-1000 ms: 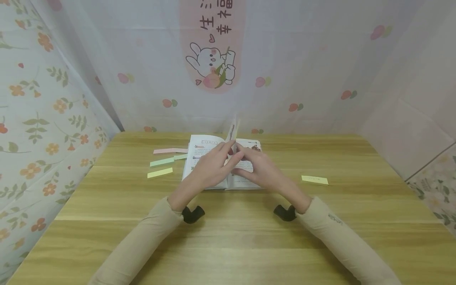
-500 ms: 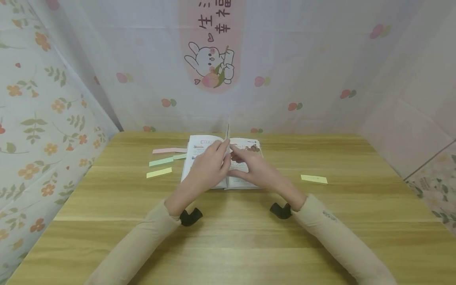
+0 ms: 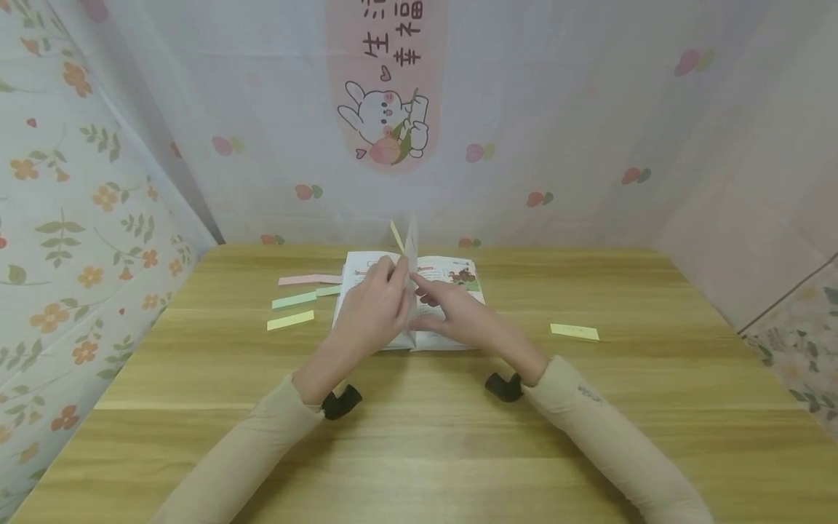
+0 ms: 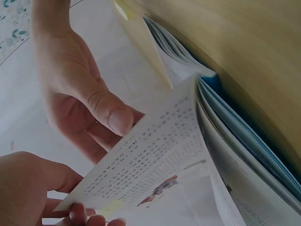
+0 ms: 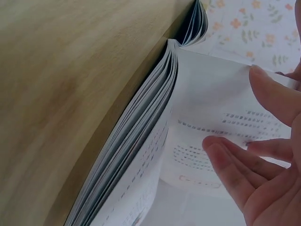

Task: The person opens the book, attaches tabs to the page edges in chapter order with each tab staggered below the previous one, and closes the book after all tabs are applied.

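An open book (image 3: 452,266) with printed text and small drawings lies toward the back of the table. One raised page (image 3: 411,240) stands nearly upright between the two hands. My left hand (image 3: 373,302) pinches that page's outer edge between thumb and fingers, plainest in the left wrist view, where the left hand (image 4: 33,193) is at lower left. Against the page's other side is my right hand (image 3: 458,309); its fingers are apart and slightly bent, some touching the paper in the right wrist view. A thin yellow strip (image 3: 396,236) sticks up beside the raised page.
Left of the book lie a pink strip (image 3: 308,279), a green strip (image 3: 294,300) and a yellow strip (image 3: 291,320). Another yellow strip (image 3: 574,332) lies on the wooden table (image 3: 419,437) at right. A patterned white cloth (image 3: 524,109) hangs behind.
The raised page has swung leftward, with both hands shifting left alongside it. More of the right page's picture shows now, and the yellow strip has come into sight above the left hand.
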`<move>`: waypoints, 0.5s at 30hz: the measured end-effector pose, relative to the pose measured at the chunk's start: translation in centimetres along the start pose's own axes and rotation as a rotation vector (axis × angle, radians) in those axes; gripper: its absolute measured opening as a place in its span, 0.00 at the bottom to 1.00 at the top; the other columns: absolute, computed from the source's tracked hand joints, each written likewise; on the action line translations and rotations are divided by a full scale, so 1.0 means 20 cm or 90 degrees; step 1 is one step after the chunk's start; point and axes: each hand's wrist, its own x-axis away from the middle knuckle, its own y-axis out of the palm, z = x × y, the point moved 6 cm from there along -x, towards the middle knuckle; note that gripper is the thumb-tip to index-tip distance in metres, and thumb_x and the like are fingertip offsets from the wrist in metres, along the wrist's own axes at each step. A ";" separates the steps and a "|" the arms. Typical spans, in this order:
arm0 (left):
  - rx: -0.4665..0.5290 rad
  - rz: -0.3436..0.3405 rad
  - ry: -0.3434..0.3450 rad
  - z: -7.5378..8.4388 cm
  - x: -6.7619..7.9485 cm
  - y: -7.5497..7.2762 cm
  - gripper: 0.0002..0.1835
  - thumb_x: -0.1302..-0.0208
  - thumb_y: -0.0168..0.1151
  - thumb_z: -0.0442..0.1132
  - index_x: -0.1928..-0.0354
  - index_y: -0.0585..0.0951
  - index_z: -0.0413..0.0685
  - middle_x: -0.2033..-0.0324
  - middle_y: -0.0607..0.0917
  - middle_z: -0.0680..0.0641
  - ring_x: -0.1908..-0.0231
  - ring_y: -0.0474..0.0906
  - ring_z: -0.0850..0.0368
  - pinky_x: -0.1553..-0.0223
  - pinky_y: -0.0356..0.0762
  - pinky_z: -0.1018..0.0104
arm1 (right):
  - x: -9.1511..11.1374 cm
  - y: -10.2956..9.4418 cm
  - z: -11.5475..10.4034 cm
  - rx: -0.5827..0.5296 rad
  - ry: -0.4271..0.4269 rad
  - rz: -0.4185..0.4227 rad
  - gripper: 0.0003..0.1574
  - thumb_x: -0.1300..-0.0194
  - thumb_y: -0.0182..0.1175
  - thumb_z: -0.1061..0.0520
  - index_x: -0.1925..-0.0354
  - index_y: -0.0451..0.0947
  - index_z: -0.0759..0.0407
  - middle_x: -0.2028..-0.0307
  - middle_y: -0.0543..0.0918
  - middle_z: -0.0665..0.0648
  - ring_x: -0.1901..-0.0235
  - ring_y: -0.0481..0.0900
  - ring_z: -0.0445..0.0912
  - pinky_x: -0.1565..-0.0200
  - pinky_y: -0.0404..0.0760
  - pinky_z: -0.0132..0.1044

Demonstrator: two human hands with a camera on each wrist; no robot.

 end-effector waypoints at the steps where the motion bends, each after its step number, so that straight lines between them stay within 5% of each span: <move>1: -0.015 0.000 -0.001 -0.01 0.01 0.00 0.24 0.32 0.56 0.32 0.37 0.74 0.27 0.64 0.74 0.42 0.71 0.70 0.52 0.83 0.72 0.67 | 0.00 0.01 0.00 0.000 0.005 -0.004 0.52 0.33 0.68 0.49 0.23 0.54 0.65 0.36 0.76 0.64 0.47 0.82 0.55 0.42 0.79 0.45; 15: -0.128 -0.049 -0.045 -0.07 0.09 -0.02 0.29 0.34 0.62 0.36 0.37 0.70 0.23 0.60 0.74 0.34 0.67 0.72 0.46 0.76 0.77 0.65 | -0.05 0.07 0.03 0.053 0.060 -0.042 0.53 0.35 0.70 0.47 0.24 0.57 0.64 0.34 0.72 0.68 0.44 0.80 0.55 0.42 0.79 0.45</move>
